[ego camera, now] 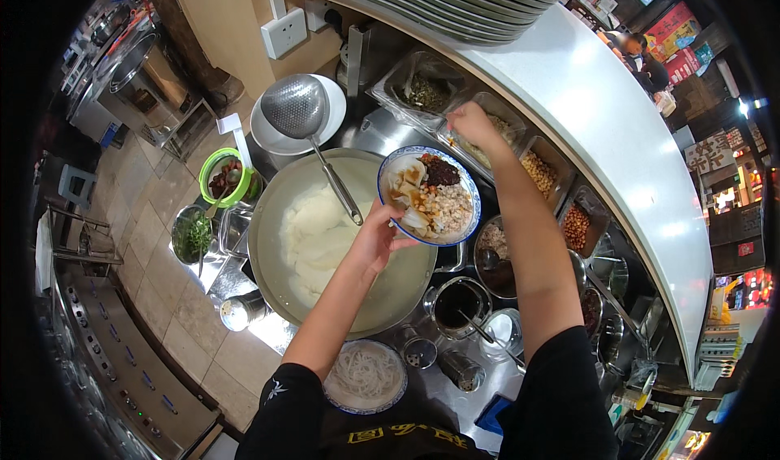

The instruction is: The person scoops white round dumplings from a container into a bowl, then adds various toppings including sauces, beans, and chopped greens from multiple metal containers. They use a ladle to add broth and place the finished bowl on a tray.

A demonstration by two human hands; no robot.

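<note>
My left hand (382, 234) grips the lower left rim of a blue-and-white bowl (430, 195), held over the right side of a large pot of white tofu pudding (317, 247). Sliced pale pieces in brown sauce, dark red chili paste and chopped pale bits fill the bowl. My right hand (470, 122) reaches to a clear bin of pale chopped topping (501, 128), its fingers bunched; whether they pinch anything is hidden. A perforated metal ladle (295, 107) lies across a white bowl (335, 91), its handle reaching over the pot.
Bins of dark green pickle (426, 91), yellow beans (538, 172) and peanuts (576, 225) line the curved white counter (646, 149). A pot of dark sauce (457, 301), shaker jars and a bowl of white noodles (365, 376) are nearby. Chopped greens (198, 231) stand left. A person sits far off.
</note>
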